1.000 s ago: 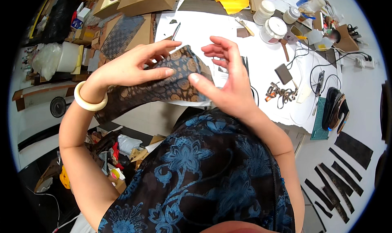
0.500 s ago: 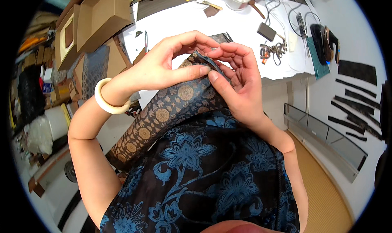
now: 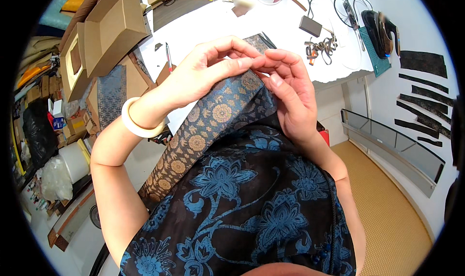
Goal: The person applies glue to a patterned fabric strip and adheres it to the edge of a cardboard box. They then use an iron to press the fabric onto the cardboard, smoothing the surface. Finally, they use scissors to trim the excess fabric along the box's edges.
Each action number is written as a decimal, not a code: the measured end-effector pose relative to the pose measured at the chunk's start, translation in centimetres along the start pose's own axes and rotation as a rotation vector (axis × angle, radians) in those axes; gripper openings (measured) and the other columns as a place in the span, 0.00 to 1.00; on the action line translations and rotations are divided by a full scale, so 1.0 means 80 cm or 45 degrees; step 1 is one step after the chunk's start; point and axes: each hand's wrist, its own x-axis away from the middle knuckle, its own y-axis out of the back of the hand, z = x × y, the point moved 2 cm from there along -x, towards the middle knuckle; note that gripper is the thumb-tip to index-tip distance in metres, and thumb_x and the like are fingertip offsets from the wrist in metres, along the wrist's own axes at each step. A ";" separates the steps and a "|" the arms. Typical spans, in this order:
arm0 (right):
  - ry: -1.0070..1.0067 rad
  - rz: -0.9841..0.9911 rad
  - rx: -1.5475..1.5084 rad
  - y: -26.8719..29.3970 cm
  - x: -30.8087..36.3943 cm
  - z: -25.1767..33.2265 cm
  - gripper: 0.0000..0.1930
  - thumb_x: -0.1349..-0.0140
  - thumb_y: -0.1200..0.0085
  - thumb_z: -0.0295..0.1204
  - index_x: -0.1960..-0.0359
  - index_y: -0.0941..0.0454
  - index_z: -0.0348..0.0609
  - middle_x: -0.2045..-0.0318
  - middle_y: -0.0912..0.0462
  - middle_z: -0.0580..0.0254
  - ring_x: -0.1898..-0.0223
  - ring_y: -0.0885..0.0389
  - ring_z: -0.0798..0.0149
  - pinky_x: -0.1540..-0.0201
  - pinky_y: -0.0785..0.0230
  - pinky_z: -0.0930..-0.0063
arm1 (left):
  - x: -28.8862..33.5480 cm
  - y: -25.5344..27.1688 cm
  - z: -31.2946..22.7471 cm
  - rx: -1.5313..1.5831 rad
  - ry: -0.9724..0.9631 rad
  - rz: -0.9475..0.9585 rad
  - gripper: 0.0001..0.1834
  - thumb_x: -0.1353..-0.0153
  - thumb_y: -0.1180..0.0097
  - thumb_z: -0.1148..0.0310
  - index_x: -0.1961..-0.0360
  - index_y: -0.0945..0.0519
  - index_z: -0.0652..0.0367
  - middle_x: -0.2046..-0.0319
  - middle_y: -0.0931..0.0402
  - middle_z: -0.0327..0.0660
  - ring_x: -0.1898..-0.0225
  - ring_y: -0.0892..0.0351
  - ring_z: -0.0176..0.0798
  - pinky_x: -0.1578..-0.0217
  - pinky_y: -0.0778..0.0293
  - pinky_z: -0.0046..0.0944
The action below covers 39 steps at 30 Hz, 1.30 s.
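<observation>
A dark blue brocade fabric (image 3: 220, 114) with gold round flowers hangs slantwise from my fingers, its lower end reaching down beside my lap. My left hand (image 3: 208, 70), with a cream bangle (image 3: 130, 118) on its wrist, pinches the fabric's top edge between thumb and fingers. Close against it, my right hand (image 3: 296, 97) has its fingers curled at the same edge, its thumb lying just over the fabric's corner. The fingertips of both hands almost meet, and whatever lies between them is hidden. More patterned fabric (image 3: 255, 42) shows on the table behind the hands.
A white-covered table (image 3: 193, 29) holds a red pen (image 3: 169, 58), a heap of narrow straps (image 3: 320, 49) and a dark block (image 3: 310, 26) with a cord. Open cardboard boxes (image 3: 116, 26) stand left. At right are a green cutting mat (image 3: 374, 55) and dark strips (image 3: 419, 106) on the wall.
The top edge, earlier seen folded between both thumbs, has turned under, and the fabric's patterned face shows more. My left thumb has moved up; my right thumb has lifted. The view has shifted slightly.
</observation>
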 end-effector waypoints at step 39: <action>0.086 0.275 0.504 0.047 -0.002 0.011 0.05 0.36 0.38 0.26 0.68 0.19 0.38 0.72 0.18 0.69 0.67 0.23 0.75 0.59 0.31 0.77 | 0.000 0.002 -0.038 -0.364 0.100 0.071 0.10 0.30 0.42 0.69 0.65 0.22 0.66 0.68 0.26 0.35 0.65 0.32 0.28 0.62 0.35 0.30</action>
